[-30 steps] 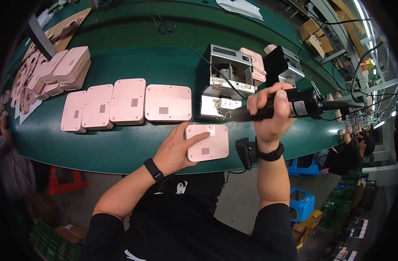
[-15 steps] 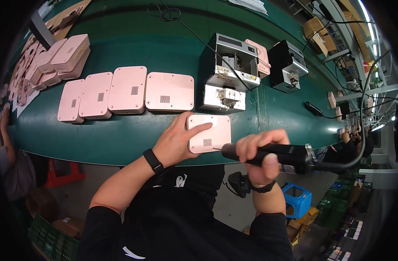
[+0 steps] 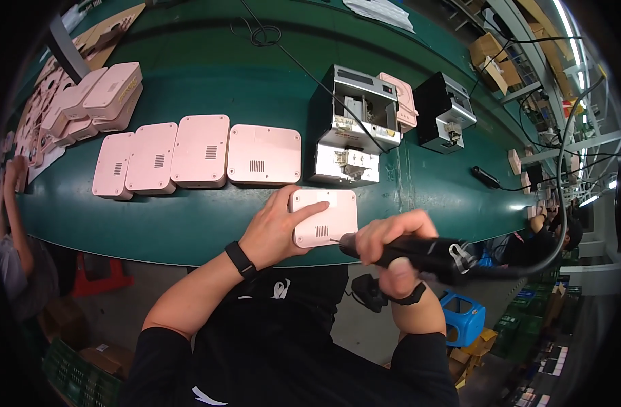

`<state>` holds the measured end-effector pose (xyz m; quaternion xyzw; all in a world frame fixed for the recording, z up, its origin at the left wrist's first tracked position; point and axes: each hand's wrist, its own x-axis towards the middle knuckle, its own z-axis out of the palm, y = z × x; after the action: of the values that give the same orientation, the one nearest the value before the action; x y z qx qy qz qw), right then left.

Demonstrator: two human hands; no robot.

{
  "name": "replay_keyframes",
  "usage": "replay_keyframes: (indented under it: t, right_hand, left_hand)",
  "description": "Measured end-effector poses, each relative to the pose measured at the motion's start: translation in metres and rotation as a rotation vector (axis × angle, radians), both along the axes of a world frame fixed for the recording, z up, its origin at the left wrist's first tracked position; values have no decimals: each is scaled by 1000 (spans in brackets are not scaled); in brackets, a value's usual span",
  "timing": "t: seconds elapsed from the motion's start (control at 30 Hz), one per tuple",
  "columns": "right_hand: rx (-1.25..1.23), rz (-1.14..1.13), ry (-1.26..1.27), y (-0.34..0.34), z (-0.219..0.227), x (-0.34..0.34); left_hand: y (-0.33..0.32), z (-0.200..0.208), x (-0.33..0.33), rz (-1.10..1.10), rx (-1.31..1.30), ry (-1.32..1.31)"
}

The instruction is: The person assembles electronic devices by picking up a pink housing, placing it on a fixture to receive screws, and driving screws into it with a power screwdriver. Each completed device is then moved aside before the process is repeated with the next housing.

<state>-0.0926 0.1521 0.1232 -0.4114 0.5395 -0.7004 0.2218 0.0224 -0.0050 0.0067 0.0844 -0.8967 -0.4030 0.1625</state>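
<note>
Box (image 3: 341,216), pale pink with a small grille and screw holes in its corners, is held at the centre of the frame, just above the near edge of the green counter (image 3: 175,230). It is grasped at its left side by the left hand (image 3: 276,227), one finger being laid across its upper face. In the grip of the right hand (image 3: 392,237), lower right of centre, a black screwdriver (image 3: 427,255) is clasped, partly blurred; its thin bit is pointed left at the box's lower edge, though whether contact is made cannot be told. A black wristband (image 3: 240,260) is worn on the left wrist.

Left of centre, four pink boxes (image 3: 200,150) are lined up side by side, and more are piled in a stack (image 3: 111,95) at the upper left. Above centre right, a silver-and-black machine (image 3: 347,132) is placed, with a second machine (image 3: 436,112) farther right. A blue stool (image 3: 472,325) is seen at the lower right.
</note>
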Motion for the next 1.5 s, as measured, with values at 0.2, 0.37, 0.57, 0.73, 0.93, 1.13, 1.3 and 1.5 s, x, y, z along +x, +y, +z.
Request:
replay_keyframes:
  t: [0.2, 0.37, 0.57, 0.73, 0.93, 1.13, 1.3, 1.5]
  right_hand:
    - [-253, -140, 45, -36, 11, -57]
    - [-163, -281, 74, -54, 6, -78]
    - [-154, -32, -87, -28, 5, -31]
    - [-33, 23, -115, -21, 27, 20]
    - [51, 81, -107, -22, 12, 31]
    - [91, 128, -94, -24, 6, 35]
    - [21, 152, -97, -25, -4, 32]
    - [-87, 81, -127, -17, 25, 32]
  left_hand:
    - [3, -2, 2, -1, -5, -27]
    - [4, -2, 0, -8, -16, -29]
    - [2, -5, 2, 11, -13, -40]
    - [-1, -8, 2, 7, 6, -14]
    - [1, -7, 3, 1, 3, 18]
    - [1, -9, 4, 7, 2, 33]
    - [1, -8, 3, 10, -8, 65]
    - [-9, 13, 17, -43, 129, -20]
